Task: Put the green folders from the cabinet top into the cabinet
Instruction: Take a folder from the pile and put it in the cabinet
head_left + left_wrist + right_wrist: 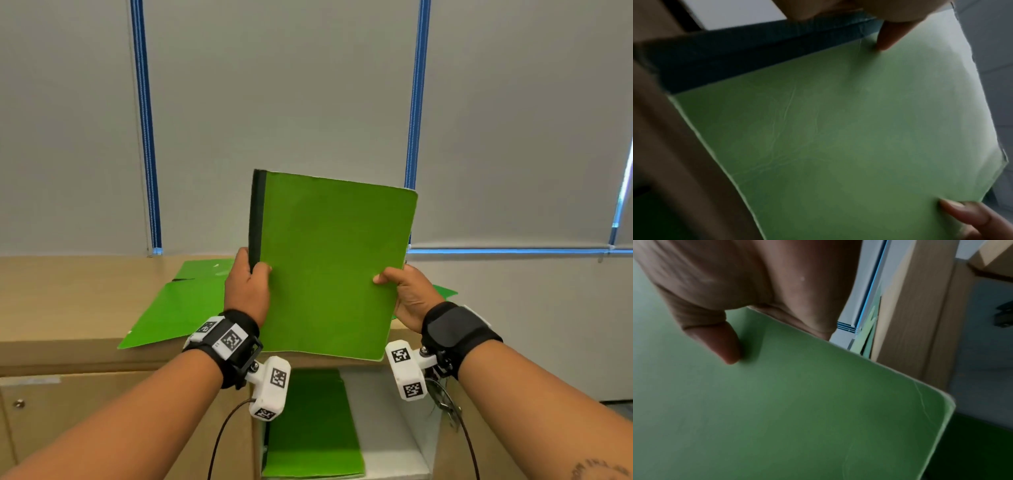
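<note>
A green folder (329,263) with a dark spine is held upright in front of me, above the cabinet top (68,294). My left hand (247,284) grips its spine edge, thumb on the front cover. My right hand (407,294) pinches the opposite edge. In the left wrist view the folder (838,129) fills the frame, with my left thumb tip on the cover. The right wrist view shows the folder (797,410) with my right thumb pressed on it. More green folders (178,305) lie flat on the cabinet top. Another green folder (311,428) lies inside the open cabinet below.
The wooden cabinet runs along a wall with grey roller blinds (274,102) and blue window frames. A shut cabinet door (102,411) with a small lock is at the lower left. The open compartment has a white shelf (394,445) beside the folder inside.
</note>
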A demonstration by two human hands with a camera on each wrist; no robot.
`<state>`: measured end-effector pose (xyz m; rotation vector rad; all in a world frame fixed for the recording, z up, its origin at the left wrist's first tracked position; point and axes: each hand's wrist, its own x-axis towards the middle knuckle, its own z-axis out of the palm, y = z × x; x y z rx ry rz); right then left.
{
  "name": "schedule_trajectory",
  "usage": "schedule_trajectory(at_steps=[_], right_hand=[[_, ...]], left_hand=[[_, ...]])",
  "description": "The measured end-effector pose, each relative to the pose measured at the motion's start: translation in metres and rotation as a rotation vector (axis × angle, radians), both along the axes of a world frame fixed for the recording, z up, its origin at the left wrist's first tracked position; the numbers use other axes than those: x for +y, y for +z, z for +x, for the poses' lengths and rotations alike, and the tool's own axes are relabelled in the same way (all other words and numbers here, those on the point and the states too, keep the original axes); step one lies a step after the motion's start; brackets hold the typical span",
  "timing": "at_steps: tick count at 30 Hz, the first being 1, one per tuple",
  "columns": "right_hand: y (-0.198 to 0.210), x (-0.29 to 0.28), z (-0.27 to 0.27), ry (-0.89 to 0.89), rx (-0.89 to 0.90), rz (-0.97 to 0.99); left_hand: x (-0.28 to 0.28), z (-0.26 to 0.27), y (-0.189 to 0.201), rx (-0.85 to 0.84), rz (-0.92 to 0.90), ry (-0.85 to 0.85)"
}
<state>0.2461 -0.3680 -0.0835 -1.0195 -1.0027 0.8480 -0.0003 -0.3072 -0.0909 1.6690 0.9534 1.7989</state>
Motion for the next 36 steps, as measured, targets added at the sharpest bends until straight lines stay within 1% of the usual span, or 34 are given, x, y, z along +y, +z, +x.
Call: schedule_trajectory(at_steps=[3, 7, 9, 12, 15, 17, 21, 24, 26, 29, 32, 36], right_hand=[[-0.023, -0.009, -0.001, 0.01, 0.003, -0.064], [-0.065, -0.018, 0.0, 0.018, 0.052, -0.152], [-0.09, -0.021, 0.002, 0.033, 0.058, -0.201], [-0.134, -0.025, 0.009, 0.06, 0.058, -0.296], [-0.189, -0.02, 0.018, 0.089, 0.044, -0.394], [-0.224, -0.012, 0.023, 0.104, 0.058, -0.454], [-0.278, 0.01, 0.03, 0.154, 0.078, -0.506], [-0.313, 0.029, 0.04, 0.158, 0.043, -0.551], [-0.329, 0.038, 0.046, 0.141, 0.025, -0.583], [-0.35, 0.054, 0.057, 0.136, 0.065, -0.595], [-0.369, 0.073, 0.07, 0.046, 0.123, -0.519], [-0.389, 0.091, 0.074, -0.099, 0.145, -0.415]], left_hand=[[-0.003, 0.0, -0.029, 0.035, -0.142, 0.011], [-0.028, 0.005, -0.065, 0.007, -0.215, -0.009], [-0.037, 0.006, -0.09, 0.006, -0.254, -0.031], [-0.036, 0.007, -0.143, -0.008, -0.274, -0.056], [-0.025, 0.009, -0.21, -0.002, -0.382, -0.064], [-0.016, 0.012, -0.252, 0.033, -0.476, -0.044], [-0.005, 0.018, -0.316, 0.076, -0.602, -0.034], [0.004, 0.025, -0.357, 0.077, -0.677, -0.014], [0.011, 0.03, -0.376, 0.081, -0.704, -0.008], [0.025, 0.042, -0.386, 0.114, -0.731, 0.004], [0.044, 0.055, -0.39, 0.182, -0.723, -0.009], [0.073, 0.069, -0.399, 0.264, -0.71, 0.077]])
